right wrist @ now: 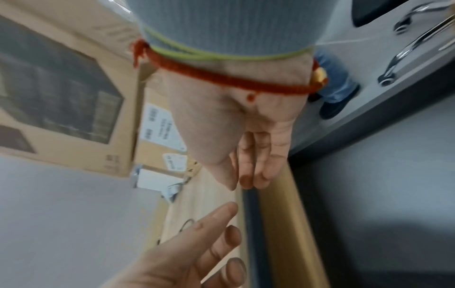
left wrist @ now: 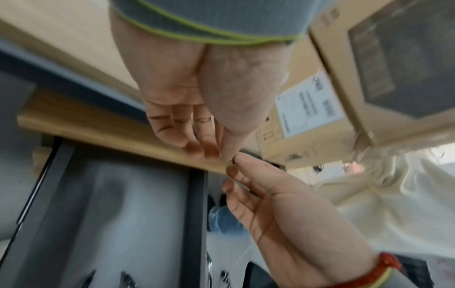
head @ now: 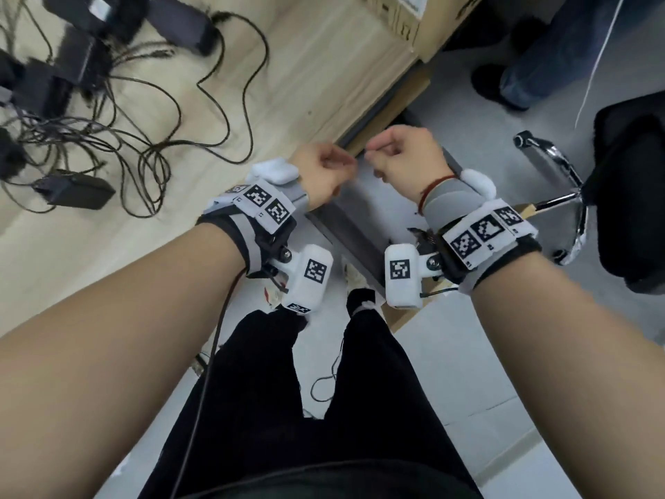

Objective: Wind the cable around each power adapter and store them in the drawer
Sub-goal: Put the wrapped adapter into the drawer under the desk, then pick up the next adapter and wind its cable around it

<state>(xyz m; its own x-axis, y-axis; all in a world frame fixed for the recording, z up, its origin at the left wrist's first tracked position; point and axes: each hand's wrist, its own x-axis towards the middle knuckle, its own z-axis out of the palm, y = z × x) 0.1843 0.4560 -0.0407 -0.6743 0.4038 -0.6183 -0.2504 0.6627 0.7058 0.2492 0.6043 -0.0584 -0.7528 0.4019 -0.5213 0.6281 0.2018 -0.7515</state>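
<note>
At the far left of the pale wood-grain desk (head: pixel 306 77) lay a heap of black brick-shaped power adapters (head: pixel 77 57), their thin black cables (head: pixel 216 88) sprawled loose across the top, with one more black adapter (head: pixel 73 190) lying apart, nearer the desk's front edge; none that showed had its cable wound round it. Moving right, the left hand (head: pixel 322 171) hovered just past the desk's front edge, its fingers (left wrist: pixel 197 145) fairly straight and gathered against the thumb, grasping nothing that the wrist views could show. Right beside it, almost fingertip to fingertip, the right hand (head: pixel 406 153) looked loosely curled from above, yet its own wrist view showed its fingers (right wrist: pixel 256 165) extended and likewise empty. Both hovered over the dark grey metal drawer (head: pixel 345 225) under the desk, which stood pulled out; the part of its pale floor in view held no adapter. Further right stood a black office chair with a chrome base (head: pixel 561 196). By my reading the task had barely begun: the drawer seemed ready, while every adapter in sight remained to be wound and stored.
</note>
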